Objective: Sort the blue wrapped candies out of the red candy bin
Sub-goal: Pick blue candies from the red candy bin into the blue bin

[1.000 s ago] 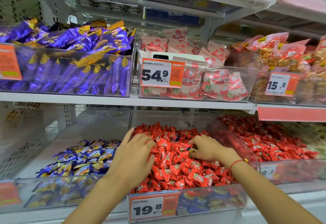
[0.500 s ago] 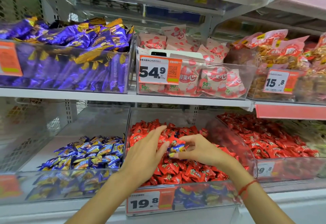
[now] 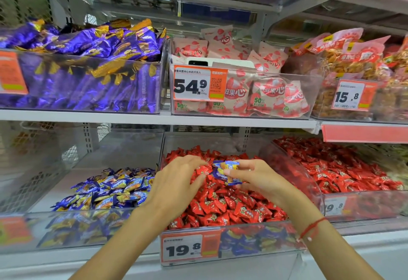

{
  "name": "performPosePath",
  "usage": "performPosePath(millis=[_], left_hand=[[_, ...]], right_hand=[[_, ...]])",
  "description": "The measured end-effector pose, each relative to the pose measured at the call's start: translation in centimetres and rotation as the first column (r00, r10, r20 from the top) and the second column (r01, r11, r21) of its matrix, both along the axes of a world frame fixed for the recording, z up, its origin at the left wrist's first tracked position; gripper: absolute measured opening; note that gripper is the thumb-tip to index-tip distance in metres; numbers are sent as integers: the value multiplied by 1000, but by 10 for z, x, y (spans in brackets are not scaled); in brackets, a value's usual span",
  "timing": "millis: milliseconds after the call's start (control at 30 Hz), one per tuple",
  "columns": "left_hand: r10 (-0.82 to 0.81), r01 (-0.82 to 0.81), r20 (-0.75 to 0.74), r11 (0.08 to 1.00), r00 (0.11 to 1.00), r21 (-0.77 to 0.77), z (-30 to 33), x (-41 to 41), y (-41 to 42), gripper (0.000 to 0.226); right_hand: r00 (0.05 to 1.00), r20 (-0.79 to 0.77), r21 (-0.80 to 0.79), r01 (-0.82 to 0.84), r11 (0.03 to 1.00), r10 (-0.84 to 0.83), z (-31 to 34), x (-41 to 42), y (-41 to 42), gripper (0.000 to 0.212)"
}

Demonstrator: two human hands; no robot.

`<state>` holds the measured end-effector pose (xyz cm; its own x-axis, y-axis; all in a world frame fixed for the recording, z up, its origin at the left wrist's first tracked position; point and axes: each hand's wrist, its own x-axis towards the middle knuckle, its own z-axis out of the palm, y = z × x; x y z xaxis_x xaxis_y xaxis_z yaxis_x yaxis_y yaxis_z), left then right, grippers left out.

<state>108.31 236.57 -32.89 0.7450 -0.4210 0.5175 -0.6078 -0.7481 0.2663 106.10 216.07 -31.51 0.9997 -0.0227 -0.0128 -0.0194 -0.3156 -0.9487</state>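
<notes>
Head view: shop shelf (image 3: 154, 119), right hand (image 3: 260, 180) fingers pinching blue candies (image 3: 225, 170), left hand (image 3: 174, 187) loose.

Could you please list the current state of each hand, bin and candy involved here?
right hand: pinching blue wrapped candies, lifted above the pile
left hand: open, fingers over the red candies
clear plastic red candy bin: heaped, blue ones showing low at its front
neighbouring clear bin of blue candies: partly filled

Purple packets (image 3: 88, 43) are heaped in the upper left bin, with pink strawberry bags (image 3: 260, 94) stacked in the middle one behind a 54.9 tag (image 3: 199, 85). Orange snack bags (image 3: 344, 59) are seen to the right, marked by a 15.8 tag (image 3: 351, 95).
</notes>
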Motion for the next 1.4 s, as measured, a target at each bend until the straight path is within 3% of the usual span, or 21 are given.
performPosePath(millis=[133,300,367,500,600,733,800,867,933,1033,1100,1167,1233,1267,1300,1400], left_hand=[[-263,152,-280,920,923,-362,1,-2,-10,59],[-310,145,-209,813,927,-563,5,4,-3,25],[-274,121,-190,812,943,-572,11,7,9,16],[-104,-7,-170,836,980,-549,18,19,52,12],[147,-193,-144,901,979,-388,13,28,88,11],[340,-371,-187,912,922,-173,1,30,106,33],[250,-292,-206,933,946,-208,6,24,96,40],[-58,-79,-296,900,953,-430,20,15,80,46],[-350,87,-368,815,861,-573,30,5,65,39],[-372,143,-331,823,867,-551,32,7,64,20],[-302,85,-310,825,902,-558,26,16,76,17],[-116,-56,-294,854,949,-517,19,25,92,16],[138,-244,-270,877,953,-414,10,29,106,16],[235,-319,-257,875,937,-364,5,29,111,19],[300,-367,-241,874,923,-319,0,29,112,25],[379,-405,-145,876,914,-263,-7,25,98,40]], right_hand=[[993,-50,141,-97,985,105,7,-7,12,18],[995,-46,165,-76,983,85,10,-7,22,32],[999,-28,178,-34,983,40,9,-7,26,27],[996,52,49,75,996,-78,2,-5,31,19],[990,79,20,116,993,-117,-2,-4,36,23],[992,115,-28,44,999,-41,-2,-3,52,31],[988,152,-7,3,1000,-2,-1,-6,66,28],[981,196,76,-11,997,-4,0,-9,80,23],[969,246,159,-6,987,-33,2,-12,91,19],[958,284,167,-5,986,-43,3,-13,99,18],[956,293,77,-31,997,7,-1,-11,97,17],[950,306,-271,24,962,63,-14,-5,90,29],[958,253,-673,73,736,136,-31,0,80,48],[966,207,-765,60,642,156,-38,3,76,55],[972,163,-794,27,607,170,-44,5,73,57],[971,133,-777,-23,629,201,-50,9,67,57]])
